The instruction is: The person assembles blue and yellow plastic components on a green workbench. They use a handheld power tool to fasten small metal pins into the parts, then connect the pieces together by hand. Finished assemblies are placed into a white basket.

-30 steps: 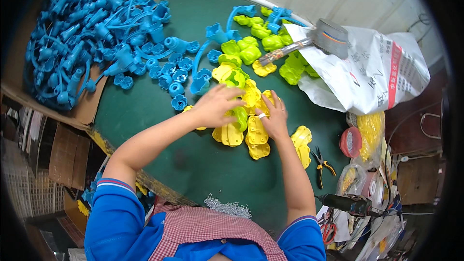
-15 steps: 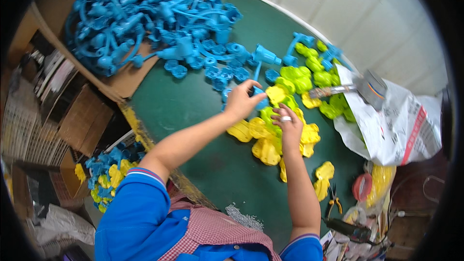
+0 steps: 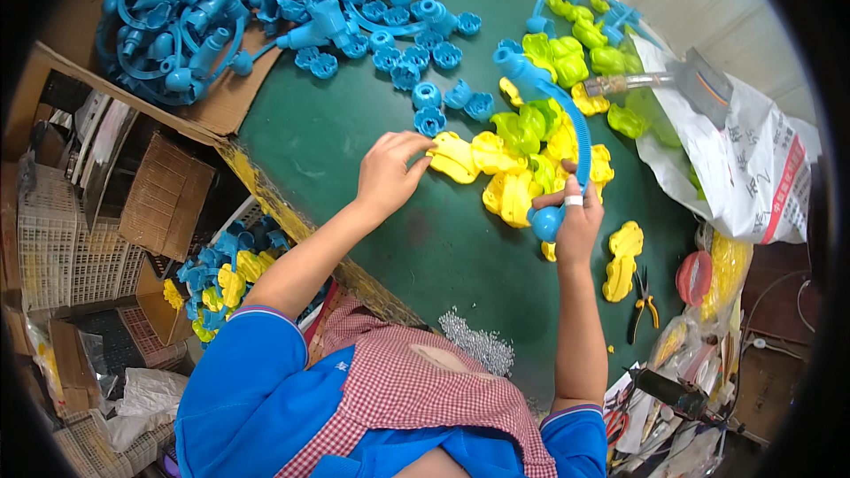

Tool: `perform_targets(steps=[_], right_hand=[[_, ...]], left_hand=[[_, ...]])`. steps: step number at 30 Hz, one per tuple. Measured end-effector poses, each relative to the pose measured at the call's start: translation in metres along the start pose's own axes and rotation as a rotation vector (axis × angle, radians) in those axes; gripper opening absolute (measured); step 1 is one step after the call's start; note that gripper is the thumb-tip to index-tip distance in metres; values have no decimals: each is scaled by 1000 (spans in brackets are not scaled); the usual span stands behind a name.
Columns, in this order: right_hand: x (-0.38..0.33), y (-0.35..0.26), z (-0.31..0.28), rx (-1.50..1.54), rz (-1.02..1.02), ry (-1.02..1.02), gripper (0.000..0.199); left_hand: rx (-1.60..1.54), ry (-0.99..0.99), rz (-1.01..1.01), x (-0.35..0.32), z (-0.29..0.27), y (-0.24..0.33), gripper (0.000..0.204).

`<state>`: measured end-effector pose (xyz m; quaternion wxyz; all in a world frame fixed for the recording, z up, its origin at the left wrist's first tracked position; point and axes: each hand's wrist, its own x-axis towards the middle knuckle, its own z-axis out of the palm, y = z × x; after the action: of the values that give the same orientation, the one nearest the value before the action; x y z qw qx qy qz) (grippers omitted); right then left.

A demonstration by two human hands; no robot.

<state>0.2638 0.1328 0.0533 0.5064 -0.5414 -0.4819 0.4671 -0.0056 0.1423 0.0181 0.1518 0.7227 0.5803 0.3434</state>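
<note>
My right hand point(image 3: 580, 221) is closed round the lower end of a blue plastic flexible tube point(image 3: 582, 137). The tube curves up and left to a cup-shaped end; a round blue ball end shows beside my fingers. My left hand point(image 3: 388, 173) pinches the left end of a yellow plastic petal-shaped piece point(image 3: 453, 159) lying on the table. More yellow pieces point(image 3: 511, 197) and yellow-green pieces point(image 3: 522, 128) lie heaped between my hands, partly under the tube. Small blue flower-shaped cups point(image 3: 428, 120) sit just beyond my left hand.
A large pile of blue tube parts point(image 3: 195, 18) fills a cardboard box at the far left. To the right are a white plastic bag point(image 3: 761, 150), a metal-shafted tool point(image 3: 633, 81), pliers point(image 3: 644, 308) and a red tape roll point(image 3: 694, 277). Grey pellets point(image 3: 478, 343) lie near the front edge.
My left hand has moved from a blue part to the yellow piece. My right hand, earlier over the yellow pieces, now holds the blue tube. The whole view has shifted.
</note>
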Motion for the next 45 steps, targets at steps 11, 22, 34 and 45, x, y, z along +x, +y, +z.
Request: perform_targets(steps=[11,22,34,45], right_hand=[[-64,9,13,142,-128,37,18],[-64,5,35,-434,-219,-46,25],[-86,28,48,-659,-568,-8,26],[-96,16,45,18,-192,-426,37]], left_hand=[[57,-207,-241,-4,29,11,37],[-1360,-225,-480,-57,23,83,44],[-1551,40,-715,-39,21,103,45],[-1953,95,-757,-45,4,122,32]])
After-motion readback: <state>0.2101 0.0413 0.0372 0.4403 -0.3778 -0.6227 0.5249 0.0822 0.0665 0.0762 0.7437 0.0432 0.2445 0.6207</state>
